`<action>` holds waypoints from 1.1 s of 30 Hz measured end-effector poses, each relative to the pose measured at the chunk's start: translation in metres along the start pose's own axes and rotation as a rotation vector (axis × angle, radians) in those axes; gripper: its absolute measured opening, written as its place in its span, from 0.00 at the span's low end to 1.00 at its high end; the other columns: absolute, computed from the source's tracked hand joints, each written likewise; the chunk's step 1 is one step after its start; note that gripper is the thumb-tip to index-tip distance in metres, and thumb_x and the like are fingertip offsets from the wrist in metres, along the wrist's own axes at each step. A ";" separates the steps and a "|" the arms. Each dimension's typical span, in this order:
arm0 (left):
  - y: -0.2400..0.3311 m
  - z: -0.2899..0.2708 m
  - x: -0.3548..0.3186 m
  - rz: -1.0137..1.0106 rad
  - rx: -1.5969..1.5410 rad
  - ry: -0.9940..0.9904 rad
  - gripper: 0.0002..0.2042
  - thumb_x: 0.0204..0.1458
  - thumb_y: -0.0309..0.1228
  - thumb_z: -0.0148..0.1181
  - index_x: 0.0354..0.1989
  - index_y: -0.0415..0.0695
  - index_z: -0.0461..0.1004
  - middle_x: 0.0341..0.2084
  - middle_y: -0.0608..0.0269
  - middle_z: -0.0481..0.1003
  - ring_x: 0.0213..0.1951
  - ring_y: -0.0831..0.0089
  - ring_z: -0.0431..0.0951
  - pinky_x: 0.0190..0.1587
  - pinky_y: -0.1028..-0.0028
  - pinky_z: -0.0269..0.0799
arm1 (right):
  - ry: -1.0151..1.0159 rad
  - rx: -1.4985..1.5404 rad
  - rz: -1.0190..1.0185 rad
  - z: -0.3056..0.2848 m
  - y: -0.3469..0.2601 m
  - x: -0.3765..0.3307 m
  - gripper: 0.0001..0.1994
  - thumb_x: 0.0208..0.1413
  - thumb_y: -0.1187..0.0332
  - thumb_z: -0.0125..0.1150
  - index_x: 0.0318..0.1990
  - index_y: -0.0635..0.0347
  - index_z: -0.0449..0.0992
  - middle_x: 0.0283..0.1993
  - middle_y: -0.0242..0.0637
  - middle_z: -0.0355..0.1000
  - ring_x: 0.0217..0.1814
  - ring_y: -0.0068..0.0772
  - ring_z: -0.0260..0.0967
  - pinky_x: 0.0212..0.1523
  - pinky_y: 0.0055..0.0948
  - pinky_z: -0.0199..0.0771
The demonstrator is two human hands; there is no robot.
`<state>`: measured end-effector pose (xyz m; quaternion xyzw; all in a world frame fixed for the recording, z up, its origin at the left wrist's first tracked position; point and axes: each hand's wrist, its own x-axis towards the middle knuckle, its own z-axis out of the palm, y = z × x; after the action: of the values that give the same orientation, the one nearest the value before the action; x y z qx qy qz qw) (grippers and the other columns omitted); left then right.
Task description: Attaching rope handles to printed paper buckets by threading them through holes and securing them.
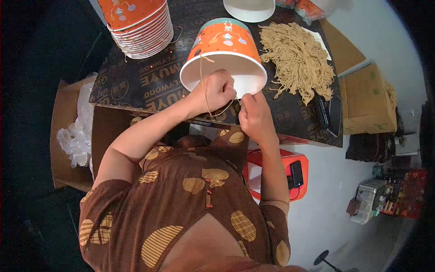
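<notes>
An orange paper bucket [224, 41] with a white inside and printed figures lies tipped on the dark tabletop, its mouth facing me. A beige cord [205, 90] passes at the left of its rim, hangs in a loop and runs to the near edge of the rim. My left hand [216, 92] is closed at the bucket's mouth, fingers curled at the cord. Pressed against the near right rim, my right hand [254, 115] is closed in a pinch on the cord. The fingertips partly hide the cord's end there.
Nested orange buckets [145, 36] stand at the far left. A pile of beige cords [297, 59] lies right, near a slim black object [323, 112]. Behind is a white round container [249, 11]. Cardboard boxes [369, 99] flank the table; a phone [296, 174] rests on a red stool [276, 163].
</notes>
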<state>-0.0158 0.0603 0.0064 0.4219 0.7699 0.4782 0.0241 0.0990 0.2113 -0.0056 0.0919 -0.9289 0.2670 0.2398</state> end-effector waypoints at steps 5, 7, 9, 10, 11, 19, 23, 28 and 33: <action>-0.002 -0.001 0.002 -0.031 -0.493 -0.189 0.09 0.50 0.24 0.56 0.20 0.36 0.68 0.19 0.62 0.70 0.24 0.78 0.69 0.26 0.73 0.65 | -0.010 -0.006 0.014 0.001 0.001 0.002 0.12 0.39 0.81 0.55 0.35 0.65 0.64 0.40 0.55 0.61 0.42 0.62 0.63 0.41 0.51 0.67; 0.002 -0.001 0.003 -0.144 -0.562 -0.223 0.09 0.51 0.25 0.56 0.20 0.36 0.69 0.18 0.64 0.70 0.22 0.79 0.69 0.24 0.74 0.64 | 0.013 0.022 0.006 0.001 0.002 0.002 0.12 0.40 0.81 0.55 0.35 0.65 0.64 0.40 0.55 0.61 0.42 0.62 0.63 0.41 0.51 0.67; 0.003 0.000 0.004 -0.257 -0.632 -0.257 0.10 0.53 0.26 0.56 0.21 0.36 0.70 0.18 0.65 0.71 0.21 0.80 0.69 0.23 0.75 0.64 | -0.001 0.016 0.010 0.002 0.004 0.001 0.12 0.40 0.81 0.55 0.35 0.65 0.65 0.40 0.55 0.61 0.42 0.62 0.63 0.41 0.51 0.67; 0.002 0.000 0.004 -0.274 -0.593 -0.235 0.10 0.53 0.26 0.55 0.21 0.36 0.71 0.17 0.65 0.71 0.20 0.81 0.68 0.22 0.76 0.63 | -0.015 0.011 0.014 0.002 0.005 0.000 0.12 0.40 0.81 0.55 0.36 0.65 0.65 0.40 0.55 0.62 0.42 0.62 0.63 0.41 0.51 0.67; 0.001 0.001 0.005 -0.290 -0.553 -0.212 0.10 0.53 0.26 0.55 0.21 0.36 0.73 0.17 0.66 0.71 0.18 0.81 0.68 0.21 0.77 0.62 | -0.016 0.012 0.015 0.001 0.005 0.000 0.12 0.40 0.81 0.55 0.36 0.65 0.65 0.40 0.55 0.62 0.42 0.62 0.63 0.41 0.51 0.67; 0.000 0.006 0.008 -0.345 -0.510 -0.210 0.12 0.53 0.30 0.55 0.21 0.35 0.73 0.14 0.64 0.70 0.17 0.79 0.68 0.20 0.76 0.62 | 0.038 -0.047 -0.003 -0.006 -0.002 -0.001 0.10 0.45 0.79 0.57 0.36 0.63 0.68 0.40 0.53 0.64 0.41 0.58 0.66 0.40 0.47 0.69; 0.001 0.008 0.010 -0.384 -0.492 -0.158 0.11 0.51 0.30 0.55 0.20 0.36 0.72 0.13 0.63 0.70 0.16 0.79 0.69 0.19 0.76 0.62 | 0.098 -0.100 0.154 -0.010 -0.020 -0.009 0.10 0.46 0.78 0.59 0.37 0.62 0.69 0.41 0.49 0.66 0.40 0.53 0.67 0.40 0.43 0.71; -0.001 0.015 0.010 -0.375 -0.495 -0.062 0.12 0.50 0.30 0.55 0.19 0.35 0.72 0.14 0.62 0.70 0.18 0.78 0.69 0.20 0.75 0.62 | 0.141 -0.039 0.034 0.004 -0.044 -0.004 0.18 0.42 0.73 0.66 0.43 0.60 0.71 0.41 0.43 0.65 0.43 0.48 0.68 0.41 0.39 0.72; 0.000 0.020 0.008 -0.431 -0.559 -0.022 0.11 0.48 0.29 0.58 0.20 0.34 0.73 0.16 0.63 0.72 0.21 0.78 0.70 0.22 0.73 0.64 | 0.242 -0.018 -0.077 0.014 -0.038 0.003 0.12 0.42 0.80 0.63 0.35 0.63 0.69 0.39 0.43 0.64 0.40 0.47 0.66 0.38 0.40 0.69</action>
<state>-0.0123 0.0796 -0.0016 0.2319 0.6804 0.6497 0.2472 0.1028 0.1718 0.0029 0.0926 -0.8912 0.2583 0.3612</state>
